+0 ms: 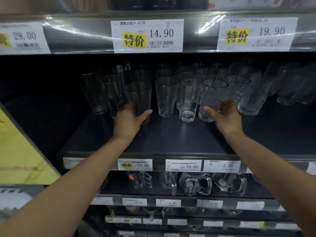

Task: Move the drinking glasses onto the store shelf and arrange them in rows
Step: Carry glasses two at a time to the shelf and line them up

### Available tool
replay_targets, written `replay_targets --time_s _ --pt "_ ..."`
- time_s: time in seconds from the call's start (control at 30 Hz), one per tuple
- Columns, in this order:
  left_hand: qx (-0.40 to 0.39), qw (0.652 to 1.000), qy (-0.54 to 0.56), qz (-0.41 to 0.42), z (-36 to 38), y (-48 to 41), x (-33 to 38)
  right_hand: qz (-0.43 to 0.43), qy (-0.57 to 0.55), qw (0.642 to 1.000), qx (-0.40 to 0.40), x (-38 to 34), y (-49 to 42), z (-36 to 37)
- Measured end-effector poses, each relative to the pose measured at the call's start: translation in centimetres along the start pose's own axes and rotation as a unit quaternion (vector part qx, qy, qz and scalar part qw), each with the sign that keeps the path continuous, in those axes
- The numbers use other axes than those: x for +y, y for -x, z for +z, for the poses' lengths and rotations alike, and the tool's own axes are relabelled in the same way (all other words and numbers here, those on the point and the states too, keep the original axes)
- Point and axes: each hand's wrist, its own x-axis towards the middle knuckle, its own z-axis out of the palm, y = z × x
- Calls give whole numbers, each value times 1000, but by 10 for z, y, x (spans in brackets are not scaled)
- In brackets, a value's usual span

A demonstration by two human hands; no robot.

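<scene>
Both my arms reach into the dark shelf (171,141). My left hand (130,120) grips the base of a dark tinted glass (138,98) standing at the front of the left group. My right hand (225,117) curls round the lower part of a clear textured glass (212,98) with a dark rim. Between them stand a clear tapered glass (166,96) and a clear straight glass (188,100). Several more clear glasses sit in rows behind and to the right, and taller dark glasses (95,91) stand at the left.
The shelf above carries price tags (147,35) on its front edge. Below, a lower shelf holds glass mugs (196,183) with handles. Price labels (183,165) line the front rail. A yellow sign (18,151) hangs at the left.
</scene>
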Motion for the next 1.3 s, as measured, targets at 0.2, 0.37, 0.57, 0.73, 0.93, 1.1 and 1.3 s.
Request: replay_targets --time_s 0.2,0.37,0.57,0.73,0.93,1.1,1.3 --pt "-5 1000 -22 11 2 1 3 -16 26 999 13 1 1 2" --pt "-10 999 -33 8 5 -2 2 14 0 1000 14 5 -3 2" --pt "-21 999 -33 3 11 -7 -4 23 -2 1000 8 8 -6 4" --pt "-49 998 -31 4 15 -11 -4 19 9 1000 6 14 -13 7" --pt "-49 998 -40 10 19 -17 -6 28 16 999 2 16 -18 9" --pt "-55 996 -63 8 21 -20 -5 30 27 999 0 15 -19 11" --pt "-47 995 -87 8 22 -23 -7 34 37 999 9 11 -19 12"
